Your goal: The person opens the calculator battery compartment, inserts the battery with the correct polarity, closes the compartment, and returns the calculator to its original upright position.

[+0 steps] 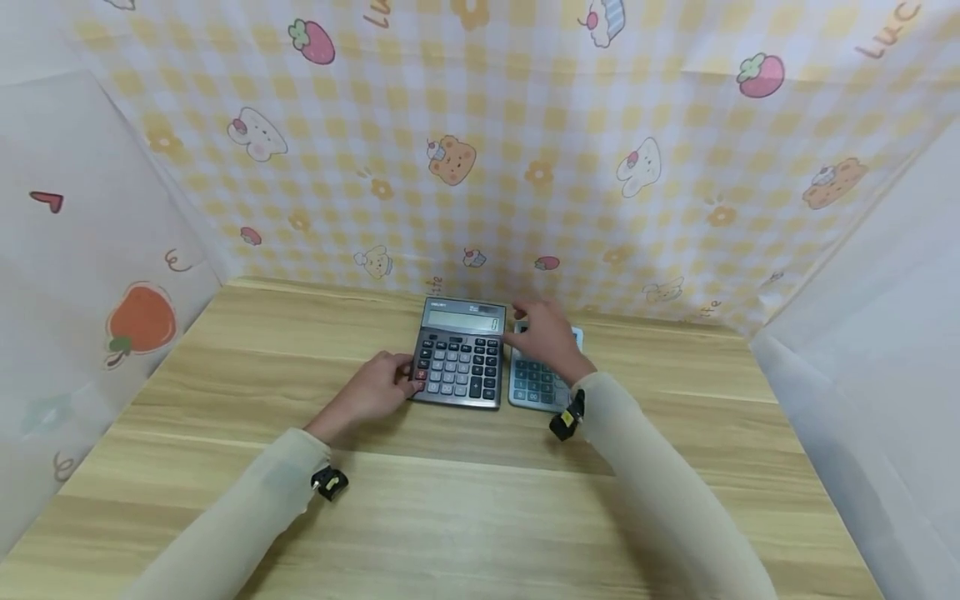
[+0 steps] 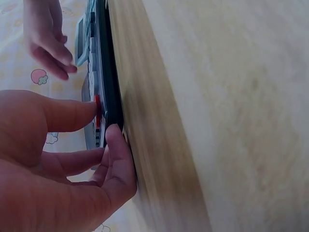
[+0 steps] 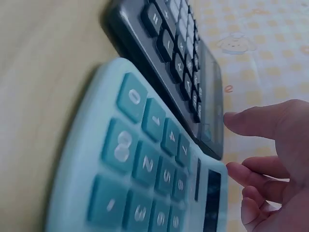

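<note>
A dark grey desktop calculator [image 1: 457, 354] lies on the table with its display at the far end, showing a 0. At its lower left edge my left hand [image 1: 375, 385] pinches it, the thumb on top by a red key [image 2: 98, 110] and the other fingers against the side. To its right lies a light blue calculator [image 3: 145, 164] with teal keys, partly covered by my right hand in the head view. My right hand [image 1: 546, 335] hovers near the dark calculator's upper right corner, holding nothing. Whether its thumb tip touches that corner I cannot tell.
The wood-grain table [image 1: 465, 508] extends around both calculators. Behind it hangs a yellow checked cloth [image 1: 525, 167] with cartoon prints, close to the calculators' far ends. White sheets [image 1: 67, 275] line the sides. Each wrist carries a small black camera [image 1: 567, 417].
</note>
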Demonstrator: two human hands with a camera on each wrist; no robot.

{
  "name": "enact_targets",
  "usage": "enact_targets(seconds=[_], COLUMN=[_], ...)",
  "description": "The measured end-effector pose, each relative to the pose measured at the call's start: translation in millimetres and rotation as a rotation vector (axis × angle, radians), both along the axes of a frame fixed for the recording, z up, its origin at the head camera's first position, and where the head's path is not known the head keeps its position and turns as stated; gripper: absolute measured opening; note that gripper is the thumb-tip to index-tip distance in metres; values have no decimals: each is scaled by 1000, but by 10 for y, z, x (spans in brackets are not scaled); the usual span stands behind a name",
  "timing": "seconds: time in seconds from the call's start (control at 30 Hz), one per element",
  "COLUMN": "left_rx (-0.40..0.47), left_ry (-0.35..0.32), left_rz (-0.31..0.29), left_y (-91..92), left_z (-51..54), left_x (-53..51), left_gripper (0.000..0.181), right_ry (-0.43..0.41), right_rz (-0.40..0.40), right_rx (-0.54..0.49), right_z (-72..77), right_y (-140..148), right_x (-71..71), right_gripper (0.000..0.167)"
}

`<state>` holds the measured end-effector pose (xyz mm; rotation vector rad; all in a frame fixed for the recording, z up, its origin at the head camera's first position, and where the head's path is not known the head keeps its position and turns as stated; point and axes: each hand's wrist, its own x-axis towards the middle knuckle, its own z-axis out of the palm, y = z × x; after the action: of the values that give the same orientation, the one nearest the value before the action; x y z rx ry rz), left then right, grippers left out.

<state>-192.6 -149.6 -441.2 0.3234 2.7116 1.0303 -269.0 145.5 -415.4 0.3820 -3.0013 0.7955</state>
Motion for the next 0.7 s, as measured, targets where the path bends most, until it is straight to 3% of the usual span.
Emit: enact_targets(seconds=[0.27, 0.5, 0.63, 0.7], left_rx=[-13, -15, -59, -76], left_ry=[-1, -1, 59, 140], left_rz=[28, 49, 68, 54], left_y=[6, 7, -7, 5], left_z=[13, -2, 23, 45], left_x=[0, 17, 122, 197], left_gripper=[57, 57, 64, 68], right_ry=[70, 132, 161, 172], right_rz=[36, 106, 139, 159], right_rx=[-20, -49, -40, -27], right_z=[25, -57, -99, -98], right_y=[405, 766, 904, 958], right_x=[508, 992, 1200, 1279], right_gripper=[57, 50, 53, 60])
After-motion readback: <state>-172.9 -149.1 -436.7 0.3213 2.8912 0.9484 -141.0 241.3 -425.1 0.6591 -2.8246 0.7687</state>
